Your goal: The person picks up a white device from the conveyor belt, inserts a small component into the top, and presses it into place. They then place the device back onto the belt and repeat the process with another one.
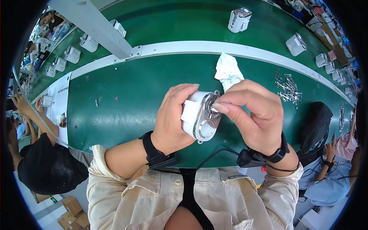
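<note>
My left hand (168, 122) is wrapped around a small white device (189, 115) with a shiny silver face, held tilted above the green bench. The face bears a round ring and a recessed opening, and small metal loops stick out at its two ends. At the opening, the thumb and forefinger of my right hand (260, 115) are pinched together. Something small and pale shows at their tips, too hidden to name. A crumpled white cloth or tissue (229, 71) lies just beyond my right hand. Farther right is a loose pile of small metal parts (289, 91).
A white rail (191, 46) crosses behind the bench, with a post (96, 28) at left. Beyond it stand several similar devices (239, 20). A black mesh object (317, 122) sits at right, a printed sheet (61, 103) at left. Co-workers sit on both sides; a black cable (214, 154) runs near my wrist.
</note>
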Demonstrator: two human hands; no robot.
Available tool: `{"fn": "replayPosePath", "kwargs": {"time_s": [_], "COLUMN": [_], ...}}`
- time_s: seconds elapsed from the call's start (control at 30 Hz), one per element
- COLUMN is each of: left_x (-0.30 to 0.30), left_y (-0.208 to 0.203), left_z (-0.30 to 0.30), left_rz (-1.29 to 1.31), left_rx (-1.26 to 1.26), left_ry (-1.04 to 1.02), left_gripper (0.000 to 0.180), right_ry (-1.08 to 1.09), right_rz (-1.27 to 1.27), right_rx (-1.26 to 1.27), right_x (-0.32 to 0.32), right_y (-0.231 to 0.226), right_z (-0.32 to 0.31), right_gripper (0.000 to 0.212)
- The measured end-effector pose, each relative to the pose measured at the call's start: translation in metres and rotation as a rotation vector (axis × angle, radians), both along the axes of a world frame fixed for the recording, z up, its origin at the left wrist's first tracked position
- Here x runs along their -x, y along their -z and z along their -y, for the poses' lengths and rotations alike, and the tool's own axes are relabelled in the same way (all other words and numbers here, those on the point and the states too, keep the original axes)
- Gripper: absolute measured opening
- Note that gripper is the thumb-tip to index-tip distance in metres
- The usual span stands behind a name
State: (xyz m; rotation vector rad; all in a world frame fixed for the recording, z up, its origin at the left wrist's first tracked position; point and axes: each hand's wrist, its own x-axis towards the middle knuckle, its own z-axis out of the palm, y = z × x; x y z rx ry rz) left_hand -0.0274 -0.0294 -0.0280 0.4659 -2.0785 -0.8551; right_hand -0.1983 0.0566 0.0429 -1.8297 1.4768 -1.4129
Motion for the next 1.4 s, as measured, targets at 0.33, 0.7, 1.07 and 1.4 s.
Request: {"fn": "replayPosePath", "kwargs": {"time_s": [0.33, 0.7, 1.07, 1.4], "left_x": [-0.002, 0.000, 0.000, -0.001], "left_y": [0.002, -0.001, 0.002, 0.009], "left_z": [0.001, -0.001, 0.004, 0.002], "left_rz": [0.055, 0.077, 0.087, -0.069], "left_rx": [-0.004, -0.029, 0.078, -0.036], "left_ry": [-0.041, -0.049, -0.093, -0.007], "left_gripper": [0.075, 0.075, 0.073, 0.075], "right_ry": [0.131, 0.147, 0.193, -0.134], "right_rz": [-0.222, -0.427, -0.535, 0.477], "right_rx": [0.199, 0.366, 0.264, -0.197], "right_x": [-0.007, -0.005, -0.015, -0.012], "right_y": [0.009, 0.020, 0.025, 0.024], "right_z": [0.004, 0.007, -0.002, 0.010], "right_gripper": [0.012, 0.028, 0.036, 0.042]}}
